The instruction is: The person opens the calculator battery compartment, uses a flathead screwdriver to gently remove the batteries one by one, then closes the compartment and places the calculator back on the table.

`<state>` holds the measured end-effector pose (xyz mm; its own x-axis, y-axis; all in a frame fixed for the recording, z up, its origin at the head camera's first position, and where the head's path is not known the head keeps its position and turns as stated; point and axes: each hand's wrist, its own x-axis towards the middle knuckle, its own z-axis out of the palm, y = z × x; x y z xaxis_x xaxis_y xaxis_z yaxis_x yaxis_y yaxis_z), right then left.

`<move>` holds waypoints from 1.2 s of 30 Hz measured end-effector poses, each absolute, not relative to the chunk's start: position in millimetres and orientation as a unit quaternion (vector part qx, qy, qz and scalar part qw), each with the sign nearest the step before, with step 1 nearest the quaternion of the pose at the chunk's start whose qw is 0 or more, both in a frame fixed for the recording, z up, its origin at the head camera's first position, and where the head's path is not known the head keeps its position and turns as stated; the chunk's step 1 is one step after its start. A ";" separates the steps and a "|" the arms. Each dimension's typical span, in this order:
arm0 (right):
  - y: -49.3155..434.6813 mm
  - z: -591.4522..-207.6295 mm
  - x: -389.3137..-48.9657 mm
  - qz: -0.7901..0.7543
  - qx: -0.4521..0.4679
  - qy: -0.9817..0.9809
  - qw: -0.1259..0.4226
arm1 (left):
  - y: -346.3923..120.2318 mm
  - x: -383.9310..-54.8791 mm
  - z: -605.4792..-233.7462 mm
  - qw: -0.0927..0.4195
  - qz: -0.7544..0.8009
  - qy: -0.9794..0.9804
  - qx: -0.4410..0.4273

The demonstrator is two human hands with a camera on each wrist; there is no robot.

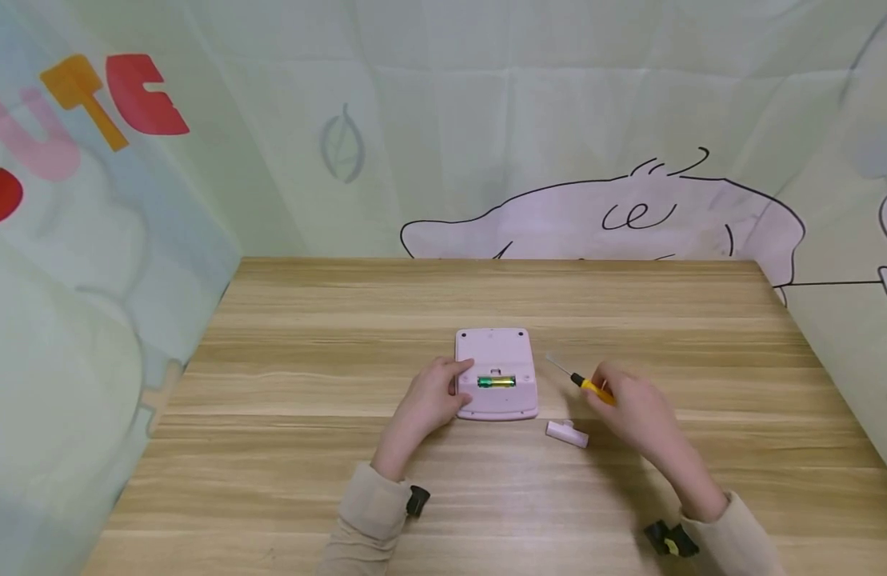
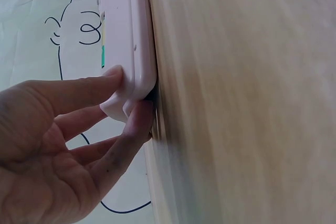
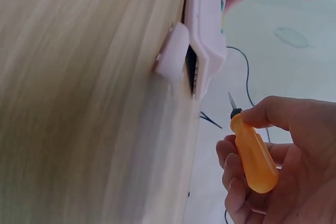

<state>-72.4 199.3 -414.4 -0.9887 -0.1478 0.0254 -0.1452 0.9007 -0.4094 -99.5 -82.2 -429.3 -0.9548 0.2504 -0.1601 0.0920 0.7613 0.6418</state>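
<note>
A pale pink calculator [image 1: 496, 356] lies face down on the table, its battery compartment uncovered. Inside it sits a green-and-gold battery [image 1: 497, 382]. My left hand [image 1: 430, 392] grips the calculator's left edge; in the left wrist view the thumb lies on its back and other fingers reach to its underside. To the right, my right hand [image 1: 633, 404] holds a small screwdriver [image 3: 254, 156] by its yellow handle, with the tip pointing toward the calculator but apart from it. The pink battery cover [image 1: 567, 434] rests on the table between the calculator and the right hand.
A wood-grain table [image 1: 306, 336] carries everything. Behind it and at both sides hangs a pale printed cloth [image 1: 443, 136] with cartoon drawings. Dark straps or wrist devices show at both sleeves.
</note>
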 end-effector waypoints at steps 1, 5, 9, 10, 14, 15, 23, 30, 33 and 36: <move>198.3 -413.5 -71.5 -0.210 -0.077 0.975 0.006 | -82.2 -99.5 -429.4 0.118 0.333 0.931 0.092; 193.2 -409.7 -67.4 -0.220 -0.080 0.972 0.020 | -82.5 -99.9 -430.0 0.116 0.333 0.931 0.093; 188.5 -407.8 -63.0 -0.234 -0.090 0.968 0.025 | -82.5 -100.5 -430.1 0.116 0.333 0.931 0.092; 187.5 -407.9 -62.1 -0.237 -0.091 0.967 0.024 | -82.5 -100.6 -430.1 0.116 0.334 0.931 0.092; 184.2 -408.6 -59.4 -0.243 -0.094 0.965 0.020 | -82.4 -100.8 -429.9 0.118 0.334 0.931 0.092; 183.7 -409.1 -59.0 -0.243 -0.094 0.965 0.020 | -82.4 -100.7 -429.8 0.118 0.334 0.930 0.093; 179.3 -408.4 -55.3 -0.242 -0.110 0.964 0.008 | -82.7 -100.4 -429.8 0.118 0.333 0.931 0.093; 176.0 -407.5 -53.9 -0.250 -0.113 0.962 0.021 | -82.8 -100.1 -430.3 0.118 0.334 0.931 0.090; 174.6 -407.1 -54.3 -0.249 -0.114 0.962 0.017 | -82.8 -99.9 -430.7 0.118 0.334 0.931 0.089; 173.4 -407.1 -55.1 -0.246 -0.118 0.962 0.010 | -82.8 -100.0 -431.1 0.118 0.333 0.931 0.089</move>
